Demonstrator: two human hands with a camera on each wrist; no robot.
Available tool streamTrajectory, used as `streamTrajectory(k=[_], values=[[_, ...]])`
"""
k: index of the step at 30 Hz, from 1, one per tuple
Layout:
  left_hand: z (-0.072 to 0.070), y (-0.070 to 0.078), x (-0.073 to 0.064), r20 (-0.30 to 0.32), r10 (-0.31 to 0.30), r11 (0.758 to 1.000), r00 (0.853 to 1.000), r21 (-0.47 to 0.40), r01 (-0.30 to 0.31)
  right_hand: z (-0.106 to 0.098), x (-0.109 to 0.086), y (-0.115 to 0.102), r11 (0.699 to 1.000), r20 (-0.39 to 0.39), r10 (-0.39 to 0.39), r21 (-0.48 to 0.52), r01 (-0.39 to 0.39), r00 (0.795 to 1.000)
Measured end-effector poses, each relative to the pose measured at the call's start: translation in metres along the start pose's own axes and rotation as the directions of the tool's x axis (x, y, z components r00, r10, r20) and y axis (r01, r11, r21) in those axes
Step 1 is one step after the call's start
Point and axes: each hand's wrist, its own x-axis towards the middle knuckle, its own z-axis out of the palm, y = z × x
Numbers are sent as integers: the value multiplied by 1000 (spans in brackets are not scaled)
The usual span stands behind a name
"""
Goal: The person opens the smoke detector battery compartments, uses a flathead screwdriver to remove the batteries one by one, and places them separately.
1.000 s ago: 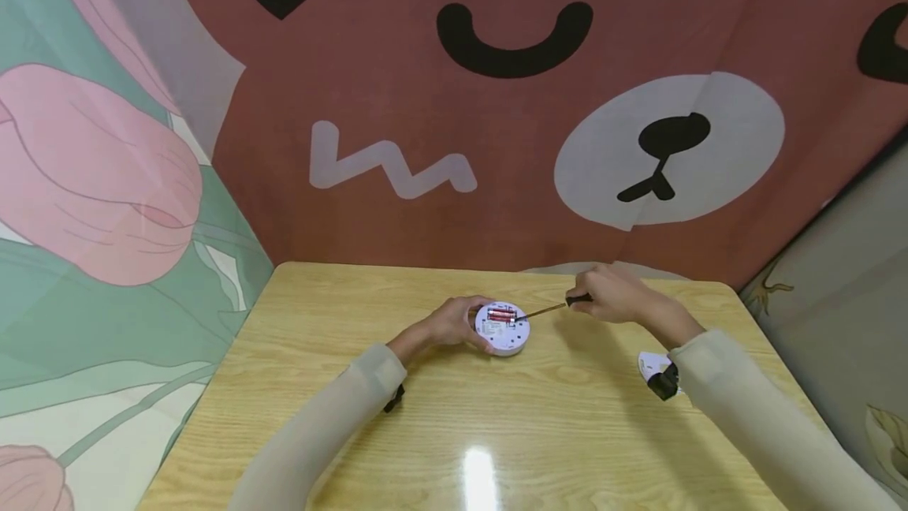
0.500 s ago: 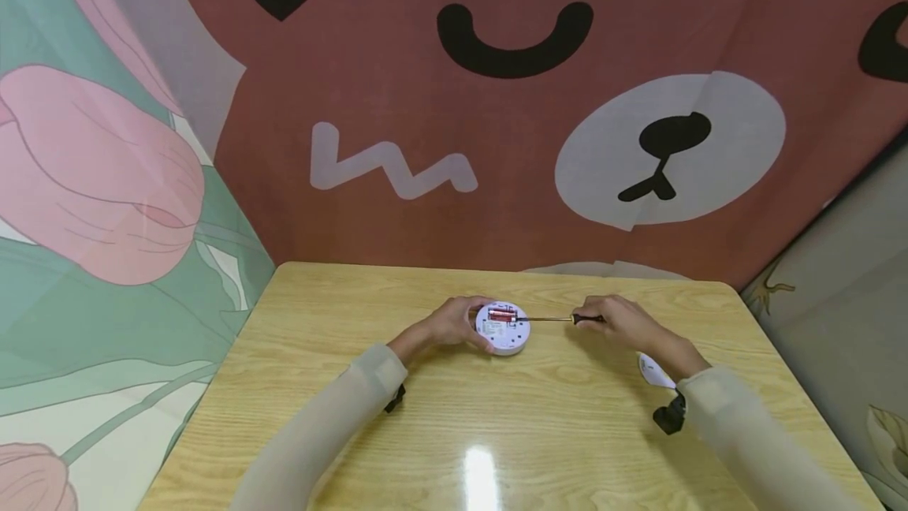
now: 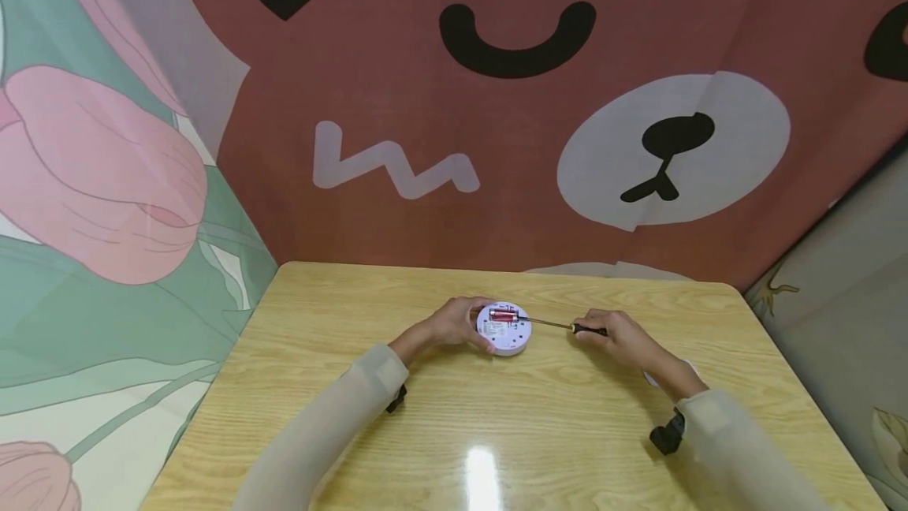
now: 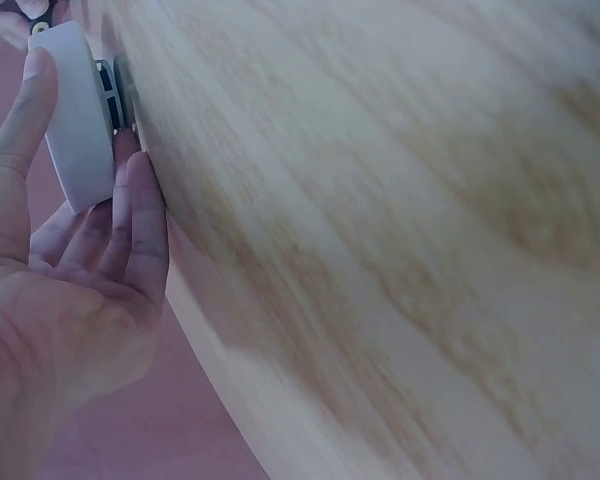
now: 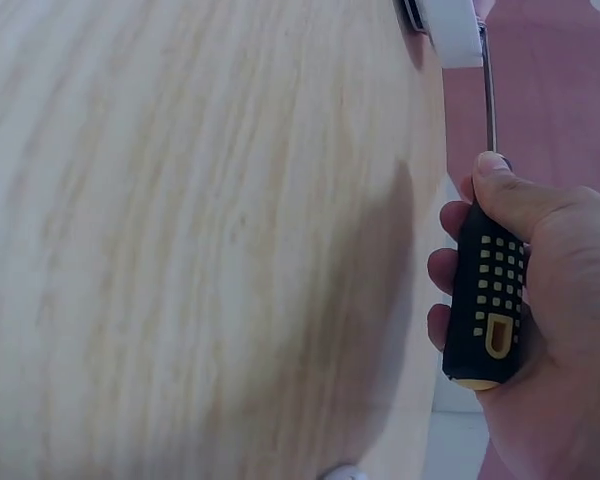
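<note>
A round white battery device [image 3: 505, 341] is propped up on the table, its back turned to the person. Red batteries [image 3: 504, 315] lie in its compartment. My left hand [image 3: 451, 322] grips the left edge, with the thumb on the near face and the fingers [image 4: 145, 215] behind. On the right, my right hand [image 3: 619, 334] holds a screwdriver [image 3: 589, 330] by its black and yellow handle [image 5: 488, 290]. Its thin shaft [image 3: 546, 322] reaches left to the compartment's right end, by the batteries. Whether the tip touches a battery is too small to tell.
A loose white piece [image 3: 691, 367] lies on the wooden table [image 3: 567, 416], mostly hidden by the right wrist. Black wrist cameras [image 3: 667, 436] hang under both forearms. A printed brown cloth [image 3: 397, 227] rises behind the table's far edge.
My right hand has come lower and nearer the person, so the screwdriver now slopes slightly down to the right instead of up. The left hand and the device have stayed put.
</note>
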Motion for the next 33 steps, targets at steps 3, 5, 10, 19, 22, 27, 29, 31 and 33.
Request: streamTrajectory(k=[3,5,10,19,22,27,29,31,33], values=[[0,0,0,2,4,1000,1000,2,-4,4,-1,3,1000,-22,7,19,-7,1000],[-1,0,0,5,4,1000,1000,0,-4,6,-2,4,999,-34,6,32,-5,999],[-1,1,0,10,1,1000,1000,4,-1,8,-3,4,998,-43,14,61,-12,999],[-4,2,-2,28,11,1000,1000,-9,-10,6,-3,2,995,-45,27,98,-22,999],[-5,1,-3,39,10,1000,999,-11,-10,6,-3,2,996,-54,38,78,-34,998],[-5,2,-3,42,16,1000,999,-6,-16,4,-2,3,996,-58,72,63,-69,996],[-4,3,-3,41,22,1000,999,-11,-21,3,-2,3,995,-55,84,66,-81,995],[-4,3,-3,43,25,1000,999,-7,-25,3,-2,5,994,-50,90,70,-87,995],[-4,2,-2,44,27,1000,999,0,-27,2,-2,6,994,-50,90,62,-87,995]])
